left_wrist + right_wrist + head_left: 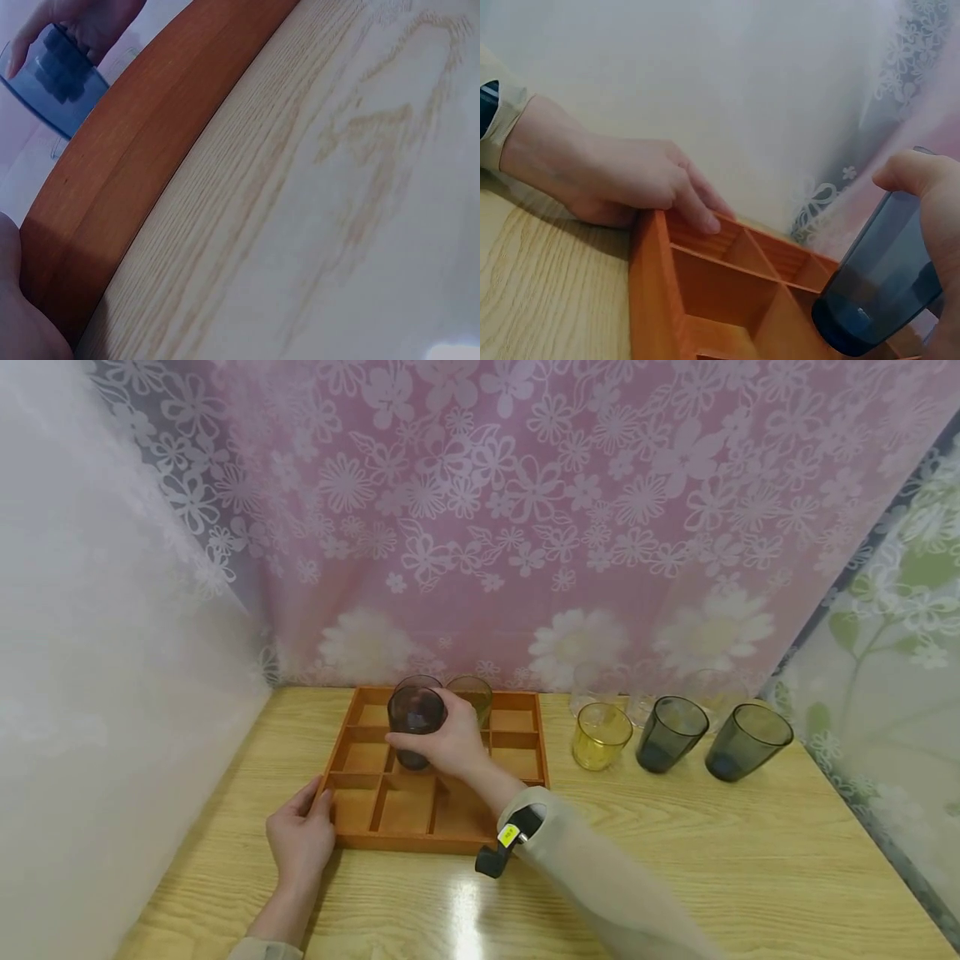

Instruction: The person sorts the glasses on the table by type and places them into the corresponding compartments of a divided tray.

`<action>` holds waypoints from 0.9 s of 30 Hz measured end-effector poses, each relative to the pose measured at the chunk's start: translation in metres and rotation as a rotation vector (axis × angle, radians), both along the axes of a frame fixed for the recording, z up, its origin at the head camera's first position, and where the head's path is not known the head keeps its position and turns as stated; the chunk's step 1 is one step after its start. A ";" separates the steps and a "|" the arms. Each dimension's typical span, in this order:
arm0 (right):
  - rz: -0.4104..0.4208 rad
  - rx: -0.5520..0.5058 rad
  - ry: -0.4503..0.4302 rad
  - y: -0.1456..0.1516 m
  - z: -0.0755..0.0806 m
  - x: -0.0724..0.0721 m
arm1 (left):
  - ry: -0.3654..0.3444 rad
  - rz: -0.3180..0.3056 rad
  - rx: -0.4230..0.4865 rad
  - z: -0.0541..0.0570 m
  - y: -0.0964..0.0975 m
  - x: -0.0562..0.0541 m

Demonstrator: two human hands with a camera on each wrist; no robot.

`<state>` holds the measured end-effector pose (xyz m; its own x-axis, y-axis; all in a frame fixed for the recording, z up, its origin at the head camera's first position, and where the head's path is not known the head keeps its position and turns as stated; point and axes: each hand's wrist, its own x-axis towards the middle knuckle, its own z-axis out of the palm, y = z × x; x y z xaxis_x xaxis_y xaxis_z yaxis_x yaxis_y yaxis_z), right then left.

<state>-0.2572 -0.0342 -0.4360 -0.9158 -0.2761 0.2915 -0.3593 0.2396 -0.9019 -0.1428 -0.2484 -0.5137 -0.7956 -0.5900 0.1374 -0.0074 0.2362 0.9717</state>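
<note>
A dark tinted drinking glass [411, 727] is gripped by my right hand [459, 742], thumb and fingers on its sides, over the middle of a wooden compartment tray [420, 842]. In the right wrist view the glass [874, 281] tilts, its thick base low among the dividers; whether it touches the tray floor I cannot tell. My left hand [302, 833] holds the tray's front left corner, with fingertips over the rim in the right wrist view. Behind the held glass shows the rim of another tinted glass [420, 680]. An olive glass [474, 691] stands beside it in the back row, partly hidden.
On the table's right stand a yellow glass [602, 737], a dark grey glass [672, 735] and a grey-green glass [748, 743]. Several clear glasses [596, 683] are behind them, close to the pink flowered curtain [525, 527]. A white sheet [112, 652] hangs at the left.
</note>
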 end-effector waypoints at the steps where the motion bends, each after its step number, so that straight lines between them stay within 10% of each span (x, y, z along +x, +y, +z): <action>1: 0.006 0.002 -0.008 -0.001 -0.001 0.001 | -0.003 0.001 0.001 0.000 0.000 0.000; 27: -0.003 0.113 -0.041 -0.008 -0.031 -0.003 | -0.011 0.016 0.011 0.000 0.001 0.000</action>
<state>-0.2601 -0.0423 -0.4666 -0.9272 -0.3023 0.2212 -0.3221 0.3418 -0.8828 -0.1432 -0.2471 -0.5134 -0.7874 -0.6042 0.1224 -0.0218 0.2257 0.9740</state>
